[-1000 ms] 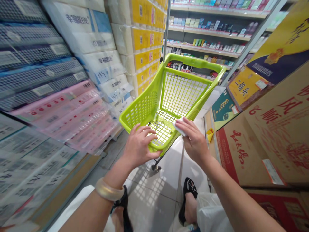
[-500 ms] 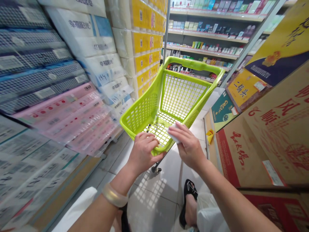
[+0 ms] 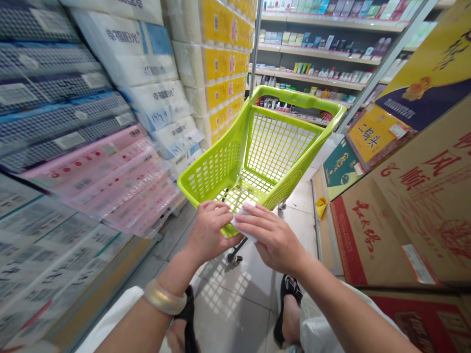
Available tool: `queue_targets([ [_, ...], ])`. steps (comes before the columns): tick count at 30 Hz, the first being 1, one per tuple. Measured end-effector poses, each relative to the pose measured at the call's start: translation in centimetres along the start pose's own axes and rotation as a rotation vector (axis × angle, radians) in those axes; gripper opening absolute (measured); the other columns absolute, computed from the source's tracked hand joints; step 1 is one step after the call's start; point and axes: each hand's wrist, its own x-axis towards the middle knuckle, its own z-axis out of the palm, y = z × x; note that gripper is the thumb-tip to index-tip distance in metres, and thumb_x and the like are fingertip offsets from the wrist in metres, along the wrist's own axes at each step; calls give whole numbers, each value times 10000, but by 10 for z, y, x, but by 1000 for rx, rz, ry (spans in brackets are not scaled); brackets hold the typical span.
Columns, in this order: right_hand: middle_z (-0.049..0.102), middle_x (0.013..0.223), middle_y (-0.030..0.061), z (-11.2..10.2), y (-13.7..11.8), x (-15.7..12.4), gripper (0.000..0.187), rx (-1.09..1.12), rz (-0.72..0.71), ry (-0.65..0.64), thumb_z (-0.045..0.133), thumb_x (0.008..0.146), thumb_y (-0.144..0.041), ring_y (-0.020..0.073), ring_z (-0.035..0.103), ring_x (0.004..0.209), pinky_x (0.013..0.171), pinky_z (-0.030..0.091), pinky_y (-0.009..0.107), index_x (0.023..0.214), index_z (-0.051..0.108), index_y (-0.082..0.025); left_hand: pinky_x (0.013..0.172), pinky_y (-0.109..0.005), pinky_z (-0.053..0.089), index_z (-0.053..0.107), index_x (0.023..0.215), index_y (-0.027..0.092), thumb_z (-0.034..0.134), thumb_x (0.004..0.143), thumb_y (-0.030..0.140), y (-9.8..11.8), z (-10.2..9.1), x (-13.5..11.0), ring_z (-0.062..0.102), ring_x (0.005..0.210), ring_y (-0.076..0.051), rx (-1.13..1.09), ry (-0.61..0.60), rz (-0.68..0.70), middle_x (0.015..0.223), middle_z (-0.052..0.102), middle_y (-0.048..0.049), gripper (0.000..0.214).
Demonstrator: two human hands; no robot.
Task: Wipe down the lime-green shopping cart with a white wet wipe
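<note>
A lime green plastic shopping cart (image 3: 217, 169) stands in a shop aisle in front of me, with nothing in its basket. My left hand (image 3: 208, 233) grips the near rim of the cart, fingers curled over it. My right hand (image 3: 270, 235) lies on the same rim just to the right, fingers pressed flat on a small white cloth or wipe (image 3: 243, 218). The two hands almost touch. A pale bangle (image 3: 164, 296) sits on my left wrist.
Stacked packs of tissue and paper rolls (image 3: 110, 127) line the left side. Cardboard boxes with red print (image 3: 415, 206) fill the right. Shelves of small goods (image 3: 316, 54) stand behind the cart. The floor (image 3: 239, 299) is pale tile; my feet in black shoes show below.
My right hand has slid the white cloth leftward along the near rim, ending next to my left hand. My left hand has closed onto the rim. The cart has shifted slightly left.
</note>
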Motion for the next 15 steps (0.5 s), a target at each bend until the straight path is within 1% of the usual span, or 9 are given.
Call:
queue_targets([
  [1, 676, 1280, 41, 0, 0, 0, 434, 2, -15, -17, 439, 895, -63, 194, 493, 1350, 1142, 412, 435, 1257, 615, -224, 881, -421, 381, 623, 722, 219, 699, 760, 447, -1, -1, 0, 629, 954, -243, 4, -4, -3, 806, 713, -13, 244],
  [2, 673, 1285, 40, -1, 3, 0, 440, -13, 6, -6, 431, 900, -62, 194, 493, 1350, 1144, 408, 440, 1262, 614, -232, 882, -423, 381, 619, 715, 220, 698, 760, 448, -2, -2, -1, 628, 953, -244, 7, -9, -10, 794, 712, -10, 246],
  [5, 670, 1288, 49, -7, 19, 0, 477, -115, 192, 146, 402, 900, -44, 213, 482, 1359, 1150, 383, 509, 1270, 617, -255, 897, -430, 377, 602, 684, 221, 724, 738, 433, -3, -5, -1, 622, 960, -247, 12, -26, -40, 774, 710, -2, 251],
  [6, 672, 1284, 54, -8, 22, 0, 481, -136, 240, 193, 399, 898, -41, 220, 480, 1361, 1147, 380, 526, 1267, 620, -256, 897, -429, 377, 600, 681, 220, 732, 729, 429, -3, -5, -2, 622, 960, -247, 12, -30, -44, 778, 712, -1, 252],
  [7, 672, 1283, 58, -8, 22, 0, 480, -139, 255, 209, 401, 895, -41, 225, 476, 1364, 1145, 381, 532, 1265, 622, -252, 893, -428, 376, 597, 678, 219, 738, 724, 425, -3, -6, -2, 623, 957, -246, 10, -33, -44, 778, 712, 0, 254],
  [8, 670, 1286, 59, -6, 19, 0, 474, -124, 233, 191, 407, 893, -45, 227, 472, 1367, 1143, 386, 525, 1264, 622, -246, 887, -426, 375, 593, 675, 218, 739, 723, 423, -4, -6, -2, 625, 952, -244, 7, -34, -42, 773, 711, 2, 256],
  [12, 669, 1291, 44, 2, 0, 3, 413, -2, -16, -23, 433, 908, -81, 204, 479, 1361, 1140, 408, 440, 1248, 622, -220, 864, -425, 373, 592, 689, 218, 713, 746, 454, -5, -6, -3, 631, 941, -247, 0, -31, -20, 767, 710, -2, 271],
  [13, 670, 1291, 41, 2, 0, 4, 409, 1, -29, -36, 430, 912, -81, 197, 484, 1356, 1143, 405, 435, 1245, 622, -221, 865, -425, 371, 590, 689, 219, 713, 746, 457, -5, -6, -3, 631, 943, -248, -1, -32, -18, 769, 712, -2, 274],
  [15, 671, 1289, 44, 0, 6, 4, 430, -42, 44, 21, 415, 909, -62, 196, 489, 1353, 1149, 389, 459, 1248, 619, -230, 872, -428, 362, 583, 684, 218, 727, 736, 447, -6, -7, -4, 632, 952, -248, -3, -36, -22, 776, 716, 2, 275],
])
